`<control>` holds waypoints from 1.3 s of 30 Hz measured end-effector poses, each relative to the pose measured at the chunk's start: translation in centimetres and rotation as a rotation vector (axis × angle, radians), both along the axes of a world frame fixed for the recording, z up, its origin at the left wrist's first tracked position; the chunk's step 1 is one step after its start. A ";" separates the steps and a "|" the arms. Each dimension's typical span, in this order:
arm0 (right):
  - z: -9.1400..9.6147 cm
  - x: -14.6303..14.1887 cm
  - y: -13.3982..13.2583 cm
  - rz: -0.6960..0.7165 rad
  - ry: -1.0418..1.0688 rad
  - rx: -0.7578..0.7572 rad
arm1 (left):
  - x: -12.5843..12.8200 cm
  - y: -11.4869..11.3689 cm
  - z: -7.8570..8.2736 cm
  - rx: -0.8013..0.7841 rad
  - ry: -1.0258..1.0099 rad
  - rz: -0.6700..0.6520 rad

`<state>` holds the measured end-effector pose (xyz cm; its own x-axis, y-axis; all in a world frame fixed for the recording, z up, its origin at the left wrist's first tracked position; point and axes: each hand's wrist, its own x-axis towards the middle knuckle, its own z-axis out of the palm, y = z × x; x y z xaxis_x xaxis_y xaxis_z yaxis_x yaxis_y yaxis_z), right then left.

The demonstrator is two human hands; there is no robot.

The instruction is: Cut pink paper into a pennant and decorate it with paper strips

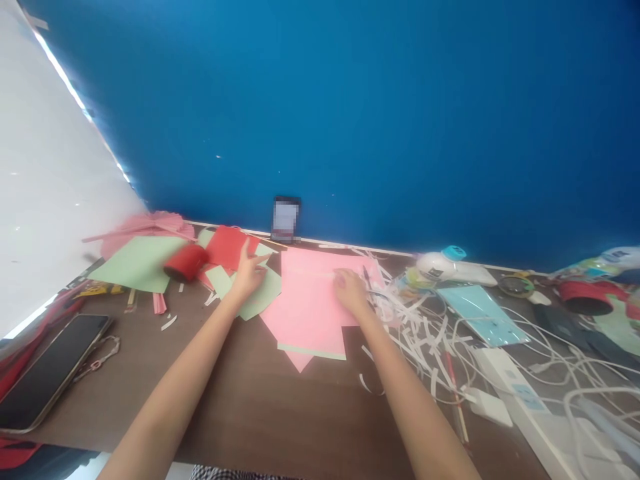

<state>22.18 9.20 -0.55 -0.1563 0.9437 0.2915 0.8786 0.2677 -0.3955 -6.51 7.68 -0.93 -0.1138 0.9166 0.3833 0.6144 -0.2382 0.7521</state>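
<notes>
My left hand (249, 270) lies with fingers spread on a light green paper (255, 297), next to a red paper sheet (227, 247). My right hand (350, 290) rests on a pink paper sheet (310, 300) in the middle of the brown table (260, 400). Its fingers are curled, and I cannot make out whether they hold anything. A dark pen (367, 275) lies just beyond that hand.
A red roll (186, 262) and a large green sheet (137, 263) lie at left, pink folded paper (145, 230) behind. A phone (50, 370) lies at the left edge, another (285, 219) leans on the blue wall. White paper strips (425, 327), cables, a power strip (520, 393) fill the right.
</notes>
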 end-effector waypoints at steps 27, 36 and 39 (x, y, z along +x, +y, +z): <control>10.6 0.1 -2.3 0.048 0.124 0.517 | 6.7 0.2 10.9 0.442 0.394 -0.295; 2.7 -0.8 -9.0 0.431 -0.278 0.296 | 4.0 -7.1 1.8 0.480 0.725 -0.487; 0.0 -1.1 -9.7 0.483 -0.247 0.230 | 3.8 -7.8 0.0 0.440 0.808 -0.565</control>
